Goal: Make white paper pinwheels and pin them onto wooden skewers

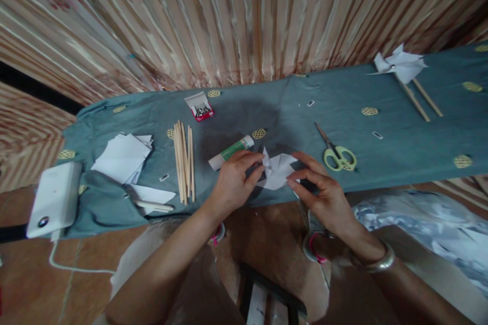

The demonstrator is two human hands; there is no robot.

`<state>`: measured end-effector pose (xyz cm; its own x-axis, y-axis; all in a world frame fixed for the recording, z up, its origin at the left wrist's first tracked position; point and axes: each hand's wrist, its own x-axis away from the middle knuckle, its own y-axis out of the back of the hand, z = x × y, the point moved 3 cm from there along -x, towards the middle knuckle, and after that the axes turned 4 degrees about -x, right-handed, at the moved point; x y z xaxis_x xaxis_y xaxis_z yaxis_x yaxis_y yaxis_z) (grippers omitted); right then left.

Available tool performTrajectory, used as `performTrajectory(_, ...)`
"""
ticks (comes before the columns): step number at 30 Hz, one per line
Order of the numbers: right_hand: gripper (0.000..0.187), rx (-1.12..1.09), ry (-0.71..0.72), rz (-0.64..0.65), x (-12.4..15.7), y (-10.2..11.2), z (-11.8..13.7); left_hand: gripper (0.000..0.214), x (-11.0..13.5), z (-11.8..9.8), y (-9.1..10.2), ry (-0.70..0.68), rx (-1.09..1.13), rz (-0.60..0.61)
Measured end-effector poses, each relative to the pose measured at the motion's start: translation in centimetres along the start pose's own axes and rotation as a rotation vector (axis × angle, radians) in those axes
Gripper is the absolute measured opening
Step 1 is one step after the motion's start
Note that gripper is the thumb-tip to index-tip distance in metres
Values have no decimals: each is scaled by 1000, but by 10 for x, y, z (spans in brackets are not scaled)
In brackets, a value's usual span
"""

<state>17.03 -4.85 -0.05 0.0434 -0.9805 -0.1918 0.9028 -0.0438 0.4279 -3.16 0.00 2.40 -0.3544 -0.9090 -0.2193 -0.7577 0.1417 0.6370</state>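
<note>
Striped curtain (244, 15), one, filled the whole far side; before it stood one long narrow table (412, 152), covered in green cloth with yellow pineapple prints. Two hands worked at its near edge. Folded white paper (280, 170), one piece, lay between them, just above the cloth: off the fingertips of the left hand (238, 177) to its right, off those of the right hand (324, 188) to its left. Left thumb and fingers were closed in a pinch on the paper's left edge; the right hand was more spread, its thumb and a finger nipping the near right corner, another fingertip at the far one. White device (57, 198), one, sat at the left end, a cable (82, 269) trailing from it. Paper stack (122, 157), one, lay right of that, sheets overlapping and too many to count. Pinwheel blades (406, 66) lay at the far right with two sticks below them; overlap hid whether there was one pinwheel or more. Wooden sticks (183, 162) were bundled left of the hands, at least five. Glue tube (231, 152), one, was just beyond the left hand; scissors (335, 152), one pair, just beyond the right. Red-and-white box (200, 107), one, lid raised, held shiny metal pieces (202, 111), not countable.
</note>
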Motion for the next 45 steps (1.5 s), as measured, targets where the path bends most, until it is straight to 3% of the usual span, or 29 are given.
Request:
performTrajectory(3, 5, -85, -68, -91, -5, 7, -3, 32, 0, 3, -4, 125, 193, -20)
performTrajectory(6, 4, -182, -106, -169, -10, 15, -5, 44, 2, 6, -13, 353, 566, -61)
performTrajectory(10, 6, -245, -113, -226, -15, 23, 2, 32, 8, 2, -26, 673, 1072, -92)
performTrajectory(13, 5, -215, -86, -222, -14, 27, 12, 26, 9, -6, -32, 760, 1245, -18)
performTrajectory(16, 5, -153, -46, -186, -9, 27, 22, 36, 9, -11, -37, 816, 1312, 148)
performTrajectory(20, 4, -73, 20, -108, 3, 27, 34, 52, 9, -10, -44, 854, 1315, 304)
performTrajectory(24, 6, 10, 93, -13, 13, 28, 40, 47, 8, -10, -45, 772, 1225, 329)
performTrajectory(28, 8, 46, 168, 38, 17, 31, 44, 30, 4, -14, -40, 650, 1113, 297)
performTrajectory(35, 9, 68, 206, 73, 17, 30, 46, 39, 3, -17, -44, 729, 1130, 216)
performTrajectory(45, 8, 146, 176, -78, 13, 19, 39, 42, 0, -18, -48, 598, 1078, 55)
